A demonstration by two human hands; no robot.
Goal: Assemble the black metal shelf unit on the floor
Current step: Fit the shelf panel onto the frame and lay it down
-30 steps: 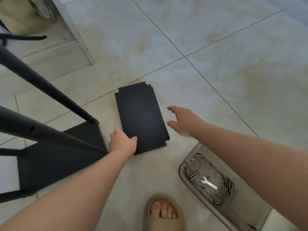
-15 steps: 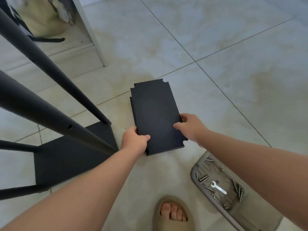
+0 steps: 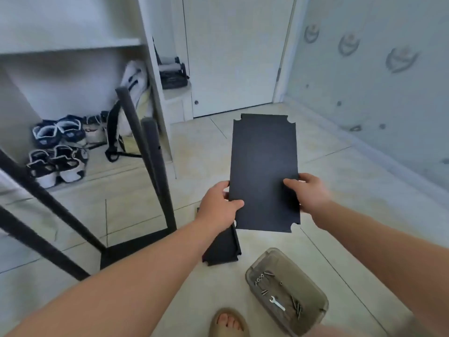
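Observation:
A flat black shelf panel with notched corners is held up off the floor in front of me. My left hand grips its left edge near the bottom, thumb on the top face. My right hand grips the right edge, thumb lying across the panel. To the left stands the partly built black frame, its round posts rising from a base on the floor. Another black shelf panel lies on the tiles below the held one.
A clear plastic tray at the lower right holds bolts and a small wrench. My sandalled foot is at the bottom centre. Shoes and a bag sit under white shelving at left. A white door is ahead.
Both hands closed on the panel's edges and lifted it off the floor to chest height. The view tilted up from the tiles toward the door and shelving.

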